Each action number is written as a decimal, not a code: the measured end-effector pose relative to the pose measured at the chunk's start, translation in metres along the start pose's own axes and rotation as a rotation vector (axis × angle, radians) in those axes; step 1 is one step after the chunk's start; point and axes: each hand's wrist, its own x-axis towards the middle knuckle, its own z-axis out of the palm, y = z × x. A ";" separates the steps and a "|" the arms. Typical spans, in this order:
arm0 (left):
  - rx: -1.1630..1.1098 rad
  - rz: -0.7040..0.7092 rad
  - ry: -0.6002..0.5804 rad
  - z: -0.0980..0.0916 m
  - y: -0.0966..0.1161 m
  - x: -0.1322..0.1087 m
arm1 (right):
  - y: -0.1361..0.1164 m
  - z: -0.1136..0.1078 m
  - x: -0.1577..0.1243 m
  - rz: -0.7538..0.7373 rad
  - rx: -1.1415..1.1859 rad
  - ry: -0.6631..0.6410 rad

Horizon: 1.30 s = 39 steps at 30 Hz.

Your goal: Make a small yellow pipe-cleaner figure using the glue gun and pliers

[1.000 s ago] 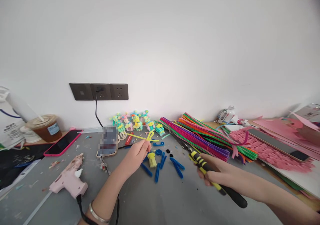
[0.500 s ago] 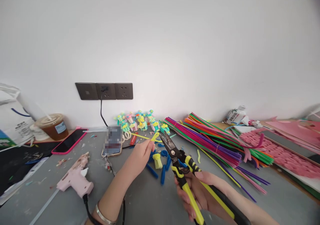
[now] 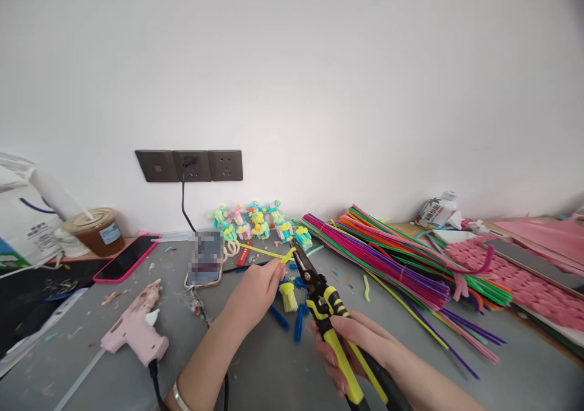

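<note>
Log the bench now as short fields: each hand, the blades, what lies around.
Left hand: pinching yellow fuzzy stem
Right hand: gripping black-and-yellow cutters
Blades: near the stem's end; contact unclear
Between hands: yellow tufted piece, blue folded stems
Left side: pink glue gun, pink-cased phone
Right side: multicolored stem bundles

Bare table (image 3: 269,365) is lying between the left hand (image 3: 255,292) and the pliers (image 3: 335,345), leaving a lane; blue stems (image 3: 299,323) and a yellow tuft (image 3: 289,298) are blocking its far end. Bundles (image 3: 378,267) are barring the right rear; the glue gun (image 3: 138,338) and cord (image 3: 156,379) are crowding the left.
</note>
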 end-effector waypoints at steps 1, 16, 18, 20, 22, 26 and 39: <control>-0.028 0.000 0.020 -0.001 0.000 0.000 | -0.002 0.000 -0.001 -0.006 -0.009 0.034; -0.746 -0.241 -0.169 0.009 0.010 0.003 | -0.019 -0.078 -0.017 -0.045 -1.674 0.854; -0.756 -0.241 -0.177 0.008 0.010 0.004 | -0.012 -0.075 -0.007 -0.108 -1.824 0.894; -0.761 -0.237 -0.184 0.008 0.009 0.004 | -0.013 -0.069 0.002 -0.168 -1.881 0.915; -0.764 -0.237 -0.192 0.008 0.008 0.005 | -0.021 -0.057 0.012 -0.258 -1.817 0.913; -0.769 -0.228 -0.189 0.009 0.008 0.004 | -0.047 -0.021 0.041 -0.473 -1.263 0.579; -0.913 -0.371 0.106 -0.001 0.004 0.008 | -0.056 -0.040 0.095 -0.465 -0.176 0.223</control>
